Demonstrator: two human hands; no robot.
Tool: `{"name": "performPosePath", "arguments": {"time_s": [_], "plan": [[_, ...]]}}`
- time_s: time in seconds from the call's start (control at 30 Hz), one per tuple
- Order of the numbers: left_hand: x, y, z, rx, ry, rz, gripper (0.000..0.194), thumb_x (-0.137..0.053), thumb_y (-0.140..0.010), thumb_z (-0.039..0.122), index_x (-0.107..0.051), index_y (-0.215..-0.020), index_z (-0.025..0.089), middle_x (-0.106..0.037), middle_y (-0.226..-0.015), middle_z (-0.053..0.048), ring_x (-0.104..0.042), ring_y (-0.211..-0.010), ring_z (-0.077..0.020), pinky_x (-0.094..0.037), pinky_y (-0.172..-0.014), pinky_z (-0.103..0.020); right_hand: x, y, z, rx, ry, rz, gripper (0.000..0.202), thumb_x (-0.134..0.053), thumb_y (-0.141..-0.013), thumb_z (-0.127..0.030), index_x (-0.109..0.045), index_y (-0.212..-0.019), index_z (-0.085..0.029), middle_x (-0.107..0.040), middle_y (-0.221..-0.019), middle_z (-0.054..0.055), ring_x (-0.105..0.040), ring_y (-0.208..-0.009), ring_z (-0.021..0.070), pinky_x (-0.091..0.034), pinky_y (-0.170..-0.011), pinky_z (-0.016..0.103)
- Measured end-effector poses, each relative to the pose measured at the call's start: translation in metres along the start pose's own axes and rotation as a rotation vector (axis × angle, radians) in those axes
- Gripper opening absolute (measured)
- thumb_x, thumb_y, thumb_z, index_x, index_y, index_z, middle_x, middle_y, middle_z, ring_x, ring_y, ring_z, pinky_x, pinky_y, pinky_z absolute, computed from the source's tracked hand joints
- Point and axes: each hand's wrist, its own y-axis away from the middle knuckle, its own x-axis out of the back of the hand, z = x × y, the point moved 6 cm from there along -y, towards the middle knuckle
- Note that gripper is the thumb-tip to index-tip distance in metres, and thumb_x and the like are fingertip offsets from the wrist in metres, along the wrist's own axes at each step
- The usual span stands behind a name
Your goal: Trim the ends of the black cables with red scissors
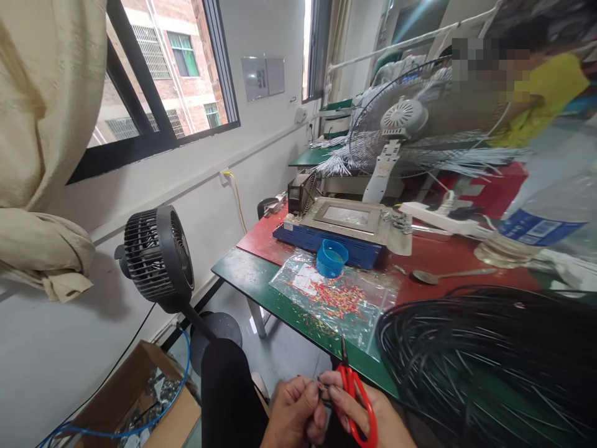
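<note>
Red-handled scissors (362,398) hang in my right hand (364,414), their dark blades pointing up toward the table edge. The thumb and fingertips of that hand also pinch at a small dark piece, close to my left hand (296,412). My left hand is closed, its thumb and fingers pressed together on the same small dark piece, perhaps a wire end, too small to make out. Just beyond the hands lies a clear plastic bag (373,333) with many small red and yellow bits (340,298) and a blue round container (332,258).
Coiled black cable (485,361) covers the right of the green table (242,274). Behind the bag sits a blue-sided metal device (326,242), with a spoon (424,277) and a large bottle (541,218) to its right. A black fan (158,258) stands left; a person (541,99) sits beyond.
</note>
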Motion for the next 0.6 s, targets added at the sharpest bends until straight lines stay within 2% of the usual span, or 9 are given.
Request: {"name": "performPosePath", "arguments": {"time_s": [0.13,0.23,0.37,0.4,0.47,0.53,0.6], "plan": [[0.000,0.000,0.000,0.021,-0.016,0.002,0.062,-0.075,-0.053,0.066,-0.049,-0.067,0.011,-0.044,-0.041,0.003,-0.026,-0.028,-0.0008,-0.016,-0.033,-0.017,-0.004,0.002,-0.014,-0.014,-0.003,0.062,0.081,-0.069,-0.052,-0.076,-0.060,-0.092,-0.007,-0.052,-0.057,0.004,-0.043,-0.048,0.0099,-0.033,-0.049,0.023],[-0.002,-0.002,0.005,0.004,-0.005,0.030,0.063,-0.073,-0.053,0.068,-0.049,-0.064,0.011,-0.042,-0.039,0.004,-0.028,-0.028,-0.0010,-0.016,-0.032,-0.016,0.002,0.002,-0.020,0.009,0.082,0.165,0.085,-0.067,-0.046,-0.080,-0.067,-0.089,-0.006,-0.052,-0.054,0.006,-0.044,-0.047,0.0125,-0.034,-0.047,0.025],[-0.003,-0.002,0.013,0.021,0.043,0.135,0.073,-0.078,-0.038,0.071,-0.049,-0.068,0.011,-0.048,-0.042,0.003,-0.035,-0.030,-0.0025,-0.019,-0.033,-0.016,0.016,0.006,-0.029,0.224,0.273,0.284,0.058,-0.070,-0.058,-0.067,-0.073,-0.082,-0.015,-0.065,-0.080,0.011,-0.061,-0.075,0.0225,-0.049,-0.065,0.026],[-0.004,-0.001,0.014,0.026,0.060,0.150,0.075,-0.079,-0.034,0.071,-0.049,-0.070,0.011,-0.050,-0.043,0.003,-0.036,-0.031,-0.0028,-0.020,-0.033,-0.016,0.017,0.006,-0.029,0.240,0.289,0.276,0.055,-0.071,-0.059,-0.065,-0.074,-0.083,-0.016,-0.066,-0.084,0.011,-0.061,-0.076,0.0227,-0.049,-0.067,0.026],[-0.005,-0.001,0.015,0.024,0.077,0.157,0.077,-0.080,-0.032,0.069,-0.048,-0.071,0.012,-0.050,-0.044,0.003,-0.037,-0.031,-0.0028,-0.020,-0.034,-0.016,0.016,0.003,-0.025,0.190,0.269,0.223,0.059,-0.068,-0.060,-0.068,-0.073,-0.086,-0.015,-0.064,-0.074,0.010,-0.059,-0.062,0.0197,-0.048,-0.057,0.025],[-0.004,-0.001,0.014,0.008,0.058,0.145,0.075,-0.081,-0.035,0.068,-0.049,-0.073,0.011,-0.051,-0.047,0.002,-0.037,-0.032,-0.0022,-0.019,-0.034,-0.016,0.011,-0.002,-0.020,0.107,0.218,0.153,0.066,-0.067,-0.059,-0.072,-0.073,-0.087,-0.013,-0.058,-0.059,0.008,-0.052,-0.049,0.0162,-0.043,-0.047,0.025],[-0.002,-0.002,0.012,-0.027,0.013,0.132,0.073,-0.079,-0.040,0.068,-0.049,-0.073,0.010,-0.052,-0.049,0.001,-0.037,-0.033,-0.0015,-0.019,-0.035,-0.016,0.005,-0.007,-0.020,0.071,0.186,0.108,0.068,-0.067,-0.057,-0.073,-0.072,-0.086,-0.011,-0.053,-0.052,0.006,-0.049,-0.045,0.0145,-0.041,-0.045,0.024]]}}
